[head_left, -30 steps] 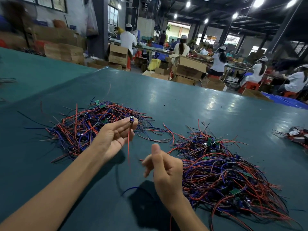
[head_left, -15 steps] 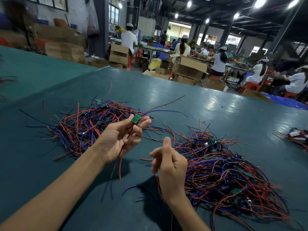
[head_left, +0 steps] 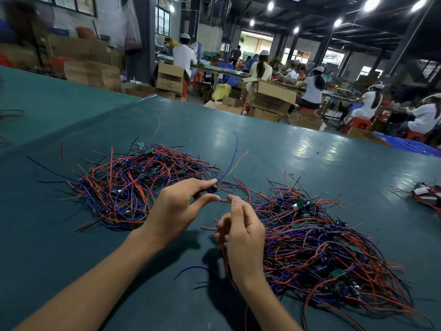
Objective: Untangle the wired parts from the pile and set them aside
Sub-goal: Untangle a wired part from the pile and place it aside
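Dim workshop, dark steel roof, round ceiling lamps [head_left: 371,3]. Glossy teal bench [head_left: 298,149] in front; behind it brown cardboard boxes [head_left: 272,97], red plastic stools [head_left: 356,123], seated workers in white tops [head_left: 312,89]. Paned windows [head_left: 163,20] on the left.

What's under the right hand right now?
Shadowed green table, a loose blue wire and red strands trailing down from the right hand's grip. The palm covers where those strands are pinched and anything directly beneath it.

No legible text, label, brand, number or sign; cardboard boxes [head_left: 269,96] and wired parts [head_left: 322,247] too blurred or small to read.
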